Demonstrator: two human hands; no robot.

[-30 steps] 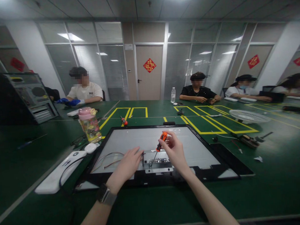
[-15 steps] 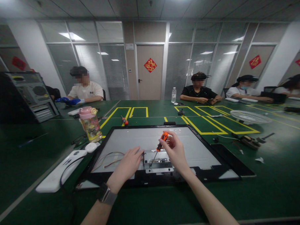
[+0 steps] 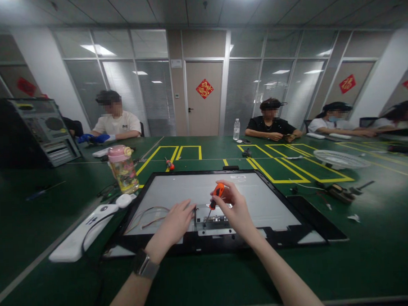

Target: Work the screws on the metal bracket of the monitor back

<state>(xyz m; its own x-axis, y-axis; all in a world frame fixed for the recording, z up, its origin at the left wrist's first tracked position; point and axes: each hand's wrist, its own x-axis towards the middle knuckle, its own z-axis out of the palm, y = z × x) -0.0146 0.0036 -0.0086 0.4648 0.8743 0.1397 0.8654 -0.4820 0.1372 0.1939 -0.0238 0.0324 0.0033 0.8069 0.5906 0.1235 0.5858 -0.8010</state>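
Observation:
A display panel [image 3: 260, 200] with a black frame and a pale grey back lies flat on the table before me. On its near middle part sits a metal bracket [image 3: 214, 232] with small parts along it. My right hand [image 3: 235, 205] grips an orange and black screwdriver [image 3: 219, 190], tilted, its tip down at the bracket's left part. Resting at the bracket's left edge, my left hand [image 3: 178, 219] has its fingers stretched out. Thin wires [image 3: 149, 214] lie on the panel left of that hand.
Left of the panel are a white power strip [image 3: 82, 235] with a black cable and a pink-lidded bottle [image 3: 122, 170]. A black slab [image 3: 318, 220] lies along the right edge. A computer case [image 3: 37, 131] stands far left. Several people sit across the green table [image 3: 209, 279].
My right hand has turned the screwdriver; its handle has shifted slightly left and stands a little steeper. My left hand stays in place.

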